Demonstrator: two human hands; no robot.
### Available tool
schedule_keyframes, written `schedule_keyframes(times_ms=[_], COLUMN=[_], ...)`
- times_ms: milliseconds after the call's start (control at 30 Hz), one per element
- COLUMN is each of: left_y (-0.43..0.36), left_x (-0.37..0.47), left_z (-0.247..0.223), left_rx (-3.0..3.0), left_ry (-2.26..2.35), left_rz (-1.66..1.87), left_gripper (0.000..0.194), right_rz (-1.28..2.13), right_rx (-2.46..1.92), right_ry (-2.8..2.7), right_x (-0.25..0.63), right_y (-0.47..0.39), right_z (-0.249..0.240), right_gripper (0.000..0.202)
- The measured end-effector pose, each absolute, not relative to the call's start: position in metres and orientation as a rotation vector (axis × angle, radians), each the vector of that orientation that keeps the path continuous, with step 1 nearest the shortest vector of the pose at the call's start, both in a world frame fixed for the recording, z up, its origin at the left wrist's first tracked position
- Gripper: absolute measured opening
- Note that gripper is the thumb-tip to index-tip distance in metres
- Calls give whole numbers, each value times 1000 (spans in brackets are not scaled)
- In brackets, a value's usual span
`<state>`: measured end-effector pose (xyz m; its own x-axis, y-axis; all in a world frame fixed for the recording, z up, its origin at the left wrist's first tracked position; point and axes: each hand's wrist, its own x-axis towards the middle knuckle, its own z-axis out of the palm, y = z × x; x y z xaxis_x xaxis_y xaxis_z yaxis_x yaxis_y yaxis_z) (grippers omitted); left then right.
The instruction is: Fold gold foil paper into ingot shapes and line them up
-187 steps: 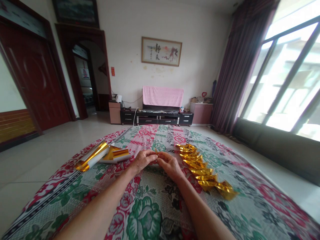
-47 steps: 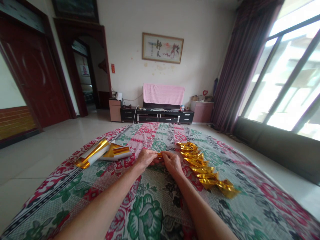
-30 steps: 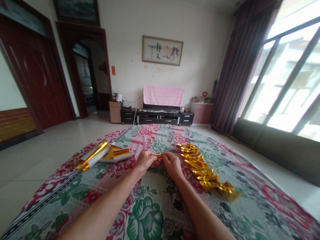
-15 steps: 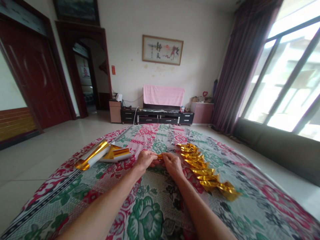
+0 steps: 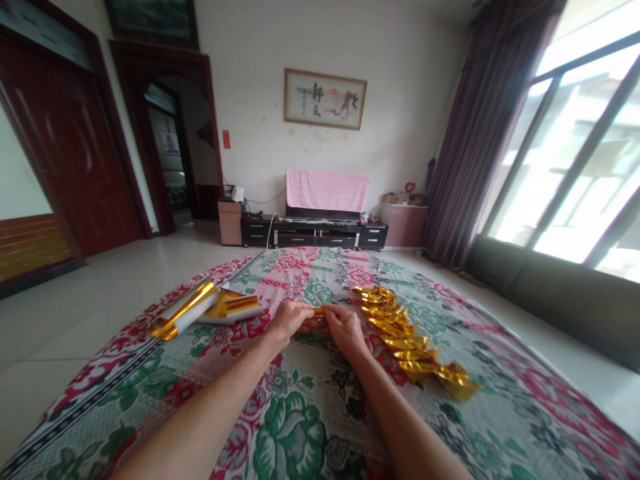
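Across the flowered cloth (image 5: 290, 433) from where I stand, just past its middle, two hands meet over something very little. Left hand (image 5: 290, 320) and right hand (image 5: 345, 327) sit side by side, each pinching one end of a small gold piece (image 5: 319, 311), so it spans the narrow gap between them. Most of it is covered by the grip, and from this angle I can't fairly tell how many folds it has.

Take the hands as the clock's centre. At nine o'clock lie two loose curls of gold sheeting, pale on the reverse: a long roll (image 5: 186, 310) tilted away and a shorter roll (image 5: 233, 305) touching or nearly touching it. From two round to four o'clock runs a slanting line of folded gold pieces (image 5: 407, 343), crowded closely together. Far off at twelve hangs a pink cloth (image 5: 327, 189).

To my eye the step in hand is creasing or shaping that little strip. The next move seems to call for even pressure from both sides, firm enough to set the fold, gentle enough not to tear thin foil.
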<state>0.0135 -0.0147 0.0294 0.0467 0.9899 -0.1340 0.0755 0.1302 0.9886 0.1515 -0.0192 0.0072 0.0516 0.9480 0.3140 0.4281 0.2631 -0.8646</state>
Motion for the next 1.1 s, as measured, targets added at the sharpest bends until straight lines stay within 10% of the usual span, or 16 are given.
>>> schedule_keyframes(times_ms=[1100], left_y=[-11], left_x=[22], left_z=[19], left_rx=[1286], left_ry=[1344], left_rz=[1156], left_gripper=[26], right_rz=[631], right_rx=[-1332], right_ry=[-1517], right_x=[152], right_y=[-22], right_z=[8], right_gripper=[36])
